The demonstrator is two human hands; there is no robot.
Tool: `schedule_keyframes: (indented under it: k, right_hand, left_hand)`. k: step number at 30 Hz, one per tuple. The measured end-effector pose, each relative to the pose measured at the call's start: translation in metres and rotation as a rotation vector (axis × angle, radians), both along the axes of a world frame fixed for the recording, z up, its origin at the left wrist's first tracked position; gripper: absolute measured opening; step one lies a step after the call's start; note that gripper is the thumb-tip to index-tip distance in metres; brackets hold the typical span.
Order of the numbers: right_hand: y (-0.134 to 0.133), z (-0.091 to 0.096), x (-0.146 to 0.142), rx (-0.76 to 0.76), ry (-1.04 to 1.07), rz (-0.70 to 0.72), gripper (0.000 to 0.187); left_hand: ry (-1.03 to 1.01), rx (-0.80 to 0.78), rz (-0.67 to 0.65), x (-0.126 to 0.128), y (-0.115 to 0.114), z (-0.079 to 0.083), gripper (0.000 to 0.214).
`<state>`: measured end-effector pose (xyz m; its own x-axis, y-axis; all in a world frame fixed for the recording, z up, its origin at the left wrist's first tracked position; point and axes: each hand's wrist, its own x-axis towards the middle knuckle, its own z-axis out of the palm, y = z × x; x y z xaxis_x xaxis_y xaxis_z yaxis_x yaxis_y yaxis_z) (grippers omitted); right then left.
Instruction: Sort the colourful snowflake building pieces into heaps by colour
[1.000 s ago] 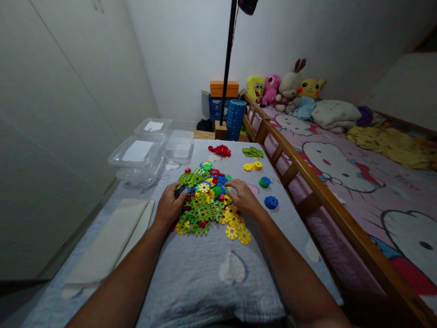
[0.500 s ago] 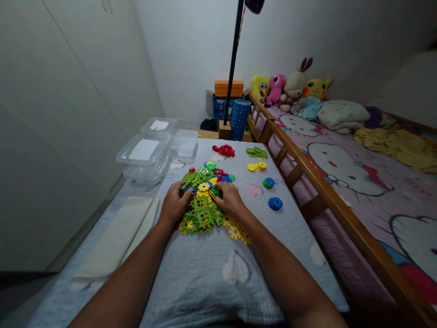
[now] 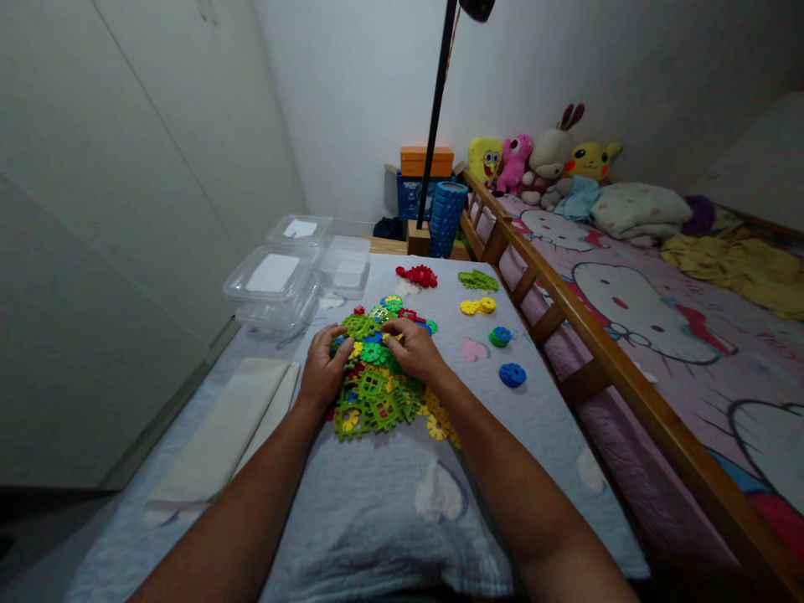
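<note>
A heap of plastic toy pieces lies on the cloth-covered table, with green square lattice pieces (image 3: 378,406) at its near side and notched discs among them. My left hand (image 3: 323,366) rests against the heap's left edge, thumb and fingers apart. Over the heap's upper right, my right hand (image 3: 415,347) has its thumb and fingertips closed around a yellow notched disc (image 3: 393,337), partly hidden by the fingers. A green notched disc (image 3: 374,353) shows between the hands. More yellow discs (image 3: 438,427) lie under my right wrist.
Sorted piles stand to the right: red pieces (image 3: 418,275), green pieces (image 3: 478,280), yellow discs (image 3: 478,306), a green-blue stack (image 3: 500,337) and blue discs (image 3: 512,374). Clear plastic boxes (image 3: 270,276) and a folded cloth (image 3: 223,431) are at left. A wooden bed rail (image 3: 565,327) borders the right.
My right hand has lifted slightly, its fingertips now around a yellow disc. Yellow discs that lay atop the heap's middle are gone from there, and a green disc shows. The view has shifted slightly.
</note>
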<state>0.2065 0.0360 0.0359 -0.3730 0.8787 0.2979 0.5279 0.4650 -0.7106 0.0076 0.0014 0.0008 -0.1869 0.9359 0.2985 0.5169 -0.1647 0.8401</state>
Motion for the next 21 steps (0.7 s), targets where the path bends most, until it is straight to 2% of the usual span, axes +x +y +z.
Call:
schedule_keyframes:
  k: [3, 7, 9, 11, 13, 17, 19, 21]
  right_hand:
    - [0.008, 0.001, 0.012, -0.016, -0.198, -0.069, 0.037]
    - [0.012, -0.004, 0.024, -0.163, -0.425, -0.041, 0.072]
    - [0.01, -0.008, 0.027, -0.189, -0.452, -0.017, 0.08]
    - [0.007, -0.011, 0.031, -0.18, -0.449, 0.002, 0.072]
    - [0.005, -0.014, 0.036, -0.143, -0.42, 0.024, 0.055]
    - [0.002, -0.019, 0.054, -0.053, -0.29, 0.053, 0.026]
    - [0.001, -0.022, 0.064, -0.047, -0.229, 0.009, 0.02]
    - [-0.001, -0.024, 0.073, -0.044, -0.184, -0.067, 0.025]
  left_hand:
    - [0.106, 0.046, -0.021, 0.0, -0.001, 0.0, 0.046]
    - [0.257, 0.083, -0.149, 0.002, -0.004, 0.0, 0.052]
    - [0.323, 0.07, -0.206, 0.003, -0.004, -0.001, 0.055]
    - [0.375, 0.044, -0.241, 0.004, -0.004, -0.002, 0.055]
    - [0.395, 0.031, -0.257, 0.004, -0.002, -0.003, 0.052]
    - [0.337, 0.055, -0.25, 0.004, 0.0, -0.003, 0.035]
    - [0.291, 0.063, -0.236, 0.004, 0.0, -0.002, 0.027]
    - [0.257, 0.071, -0.198, 0.005, -0.001, -0.001, 0.023]
